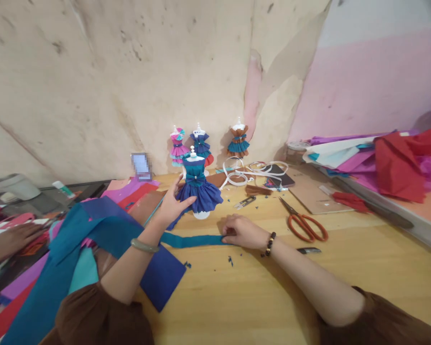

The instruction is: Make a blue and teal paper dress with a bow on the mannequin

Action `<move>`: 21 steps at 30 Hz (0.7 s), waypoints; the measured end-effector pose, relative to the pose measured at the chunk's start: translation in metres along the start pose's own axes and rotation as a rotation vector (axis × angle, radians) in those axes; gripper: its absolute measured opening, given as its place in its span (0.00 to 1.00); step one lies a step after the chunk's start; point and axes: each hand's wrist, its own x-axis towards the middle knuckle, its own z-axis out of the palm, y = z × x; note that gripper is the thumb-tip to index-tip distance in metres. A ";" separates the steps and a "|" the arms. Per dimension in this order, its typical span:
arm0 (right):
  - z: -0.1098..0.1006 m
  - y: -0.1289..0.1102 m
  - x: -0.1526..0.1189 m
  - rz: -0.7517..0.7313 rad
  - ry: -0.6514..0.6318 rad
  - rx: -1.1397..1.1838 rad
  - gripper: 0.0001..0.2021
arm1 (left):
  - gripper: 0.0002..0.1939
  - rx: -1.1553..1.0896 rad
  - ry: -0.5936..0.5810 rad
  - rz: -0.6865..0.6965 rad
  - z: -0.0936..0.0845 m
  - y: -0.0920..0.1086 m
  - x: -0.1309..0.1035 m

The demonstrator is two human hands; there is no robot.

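A small white dress form stands on the wooden table, wearing a teal and blue ruffled dress (pixel 198 189) with a bow at the waist. My left hand (pixel 173 203) is at the left side of its skirt, thumb and fingers spread apart around the edge. A narrow teal strip (pixel 194 241) lies across the table beneath my left forearm. My right hand (pixel 242 232) pinches the strip's right end, fingers curled. Below my left wrist lies a dark blue sheet (pixel 163 278), and wide teal material (pixel 62 239) stretches away to the left.
Orange-handled scissors (pixel 303 224), small snips (pixel 246 202) and a dark blade (pixel 309 250) lie right. Three dressed forms stand near the wall, including a brown one (pixel 238 142). White ribbon (pixel 237 178) coils behind. Another person's hand (pixel 19 238) is far left.
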 end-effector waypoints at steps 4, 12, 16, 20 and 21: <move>0.002 0.000 -0.001 0.055 -0.014 0.066 0.05 | 0.50 0.027 0.013 -0.028 -0.009 -0.008 -0.004; -0.001 0.008 -0.003 0.209 -0.101 0.500 0.18 | 0.26 0.273 0.318 0.030 -0.024 -0.009 -0.045; -0.002 0.000 -0.003 0.223 -0.217 0.708 0.23 | 0.12 0.421 0.004 0.161 -0.003 0.020 -0.085; -0.003 -0.010 -0.006 0.228 -0.336 0.821 0.21 | 0.25 0.381 -0.472 0.179 0.029 0.043 -0.098; -0.005 -0.010 -0.007 0.234 -0.351 0.838 0.20 | 0.26 0.360 -0.553 0.150 0.034 0.045 -0.097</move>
